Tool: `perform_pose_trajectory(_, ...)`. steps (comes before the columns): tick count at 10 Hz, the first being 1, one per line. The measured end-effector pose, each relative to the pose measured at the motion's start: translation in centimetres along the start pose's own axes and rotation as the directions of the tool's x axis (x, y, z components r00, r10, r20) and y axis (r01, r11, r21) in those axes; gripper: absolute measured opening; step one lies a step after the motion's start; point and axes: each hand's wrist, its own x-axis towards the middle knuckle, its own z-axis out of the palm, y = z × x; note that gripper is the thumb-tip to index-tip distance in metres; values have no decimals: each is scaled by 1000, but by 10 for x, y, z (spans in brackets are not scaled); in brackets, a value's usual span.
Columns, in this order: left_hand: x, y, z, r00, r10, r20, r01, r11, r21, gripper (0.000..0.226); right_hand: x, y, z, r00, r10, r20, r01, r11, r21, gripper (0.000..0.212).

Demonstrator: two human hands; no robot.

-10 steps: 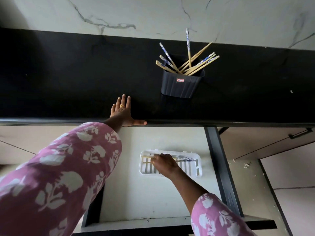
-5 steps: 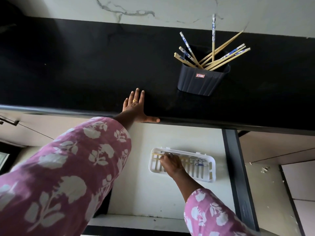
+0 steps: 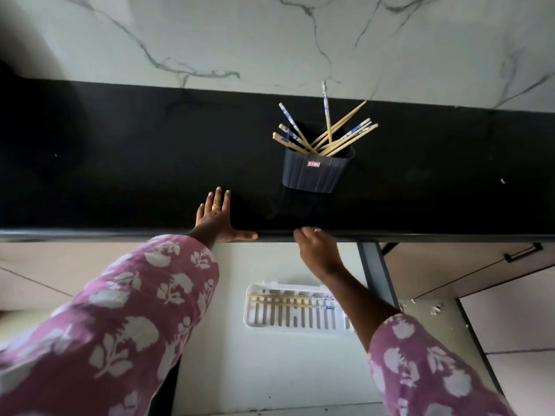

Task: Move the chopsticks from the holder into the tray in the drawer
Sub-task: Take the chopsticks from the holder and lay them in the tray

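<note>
Nearest the camera, two sleeves [image 3: 120, 331] in pink cloth with a white flower print reach forward over an open drawer [image 3: 270, 370] with a pale floor. In the drawer lies a white slotted tray [image 3: 295, 325], long side running left to right. Two chopsticks [image 3: 279, 300] lie in it, parallel and side by side along its far half, their wooden lengths to the left and their blue-and-white patterned ends to the right, where the right forearm partly covers the tray's corner.

Farther on, the right hand [image 3: 316, 250] is raised above the drawer, at the front edge of the black counter [image 3: 120, 181]. Its fingers are loosely curled and it has nothing in its grasp (the fingertips are blurred, so whether they touch the edge cannot be told). To its left, the left hand [image 3: 214, 217] lies flat on the counter with fingers spread and thumb stretched along the front edge; a gold ring [image 3: 215, 207] shows on one finger, and this hand too carries nothing.

Beyond the hands, a dark ribbed holder [image 3: 315, 175] with a small red label stands on the counter. More chopsticks [image 3: 342, 136] stick out of it, fanned left and right, some plain wood, some with blue-and-white tops.

Behind the counter rises a white marble wall [image 3: 270, 40] with grey veins
</note>
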Motion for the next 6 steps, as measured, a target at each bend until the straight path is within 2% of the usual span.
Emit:
perform_pose_trajectory(1,-1,0,1,1000,2,-10,-2,1000,-4,138,31,28,-27,970,103,-220,-110,994,-18,21)
perform_pose_trajectory(2,2,-1,0,1000,4,0,-4,1000,3,139,63,51,-45,935,149,-322,-154,988,10,20)
perform_pose_trajectory(3,3,-1,1,1000,1,2,-1,1000,8,139,90,64,-60,936,190,-295,-177,982,70,16)
perform_pose_trajectory(4,4,-1,3,1000,-5,4,5,1000,11,139,112,65,-73,951,237,-201,-210,967,143,6)
perform_pose_trajectory(5,6,-1,3,1000,-5,4,5,1000,19,139,135,66,-78,948,309,-72,-294,940,170,13)
perform_pose_trajectory(6,8,-2,4,1000,-2,-3,2,1000,19,139,153,65,-79,957,290,-15,-282,940,190,14)
